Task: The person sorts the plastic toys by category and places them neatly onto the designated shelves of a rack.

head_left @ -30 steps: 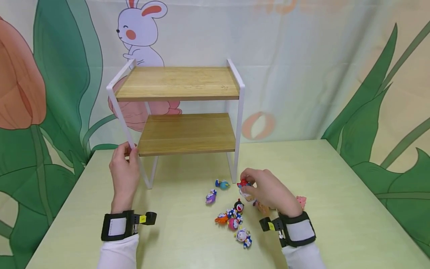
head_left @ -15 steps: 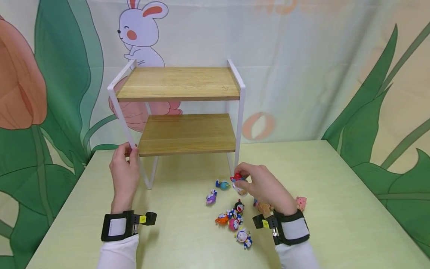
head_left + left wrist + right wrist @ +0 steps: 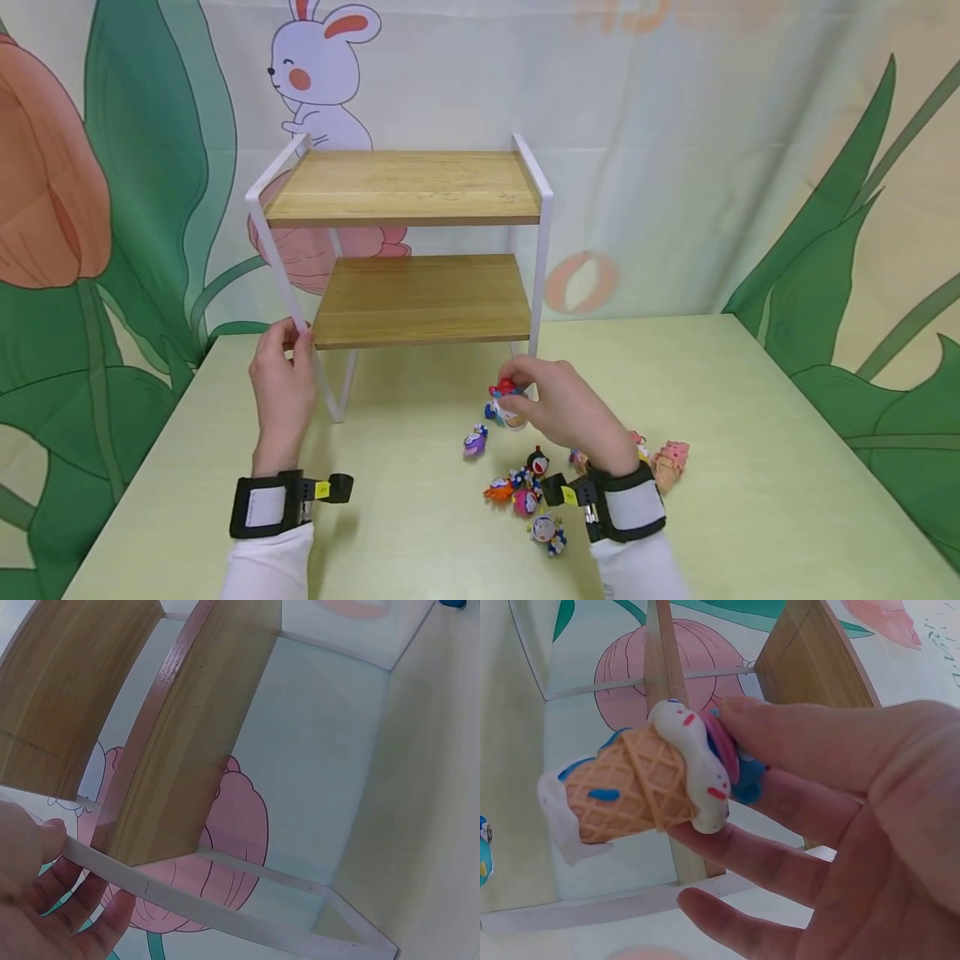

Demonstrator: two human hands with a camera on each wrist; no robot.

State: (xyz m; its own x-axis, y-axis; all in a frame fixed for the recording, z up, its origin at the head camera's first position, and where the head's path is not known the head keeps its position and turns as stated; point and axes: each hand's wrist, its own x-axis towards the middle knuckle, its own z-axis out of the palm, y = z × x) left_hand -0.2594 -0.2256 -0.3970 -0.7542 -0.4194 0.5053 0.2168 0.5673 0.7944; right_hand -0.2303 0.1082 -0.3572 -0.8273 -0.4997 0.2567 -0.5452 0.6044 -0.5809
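My left hand (image 3: 283, 392) holds the white front left leg of a two-tier shelf (image 3: 420, 300); in the left wrist view the thumb and fingers lie around that white leg (image 3: 210, 906). My right hand (image 3: 566, 408) pinches a toy ice-cream cone (image 3: 630, 784) by its top, between thumb and fingers. The cone has a waffle pattern, white icing and red and blue bits, and lies sideways in the right wrist view. It hangs before the shelf's front right leg in the head view, partly covering a small blue figurine (image 3: 490, 412).
Several small figurines lie in front of the shelf: a purple one (image 3: 475, 442), an orange one (image 3: 498, 490), a pink one (image 3: 525, 502) and a white-faced one (image 3: 543, 527). A pink-topped ice-cream toy (image 3: 669, 465) lies on the table (image 3: 772, 500) beyond my right wrist.
My right hand has moved left with the toy ice-cream cone, which now overlaps the blue figurine in the head view. The pink-topped toy has come more into sight. My left hand stays on the leg.
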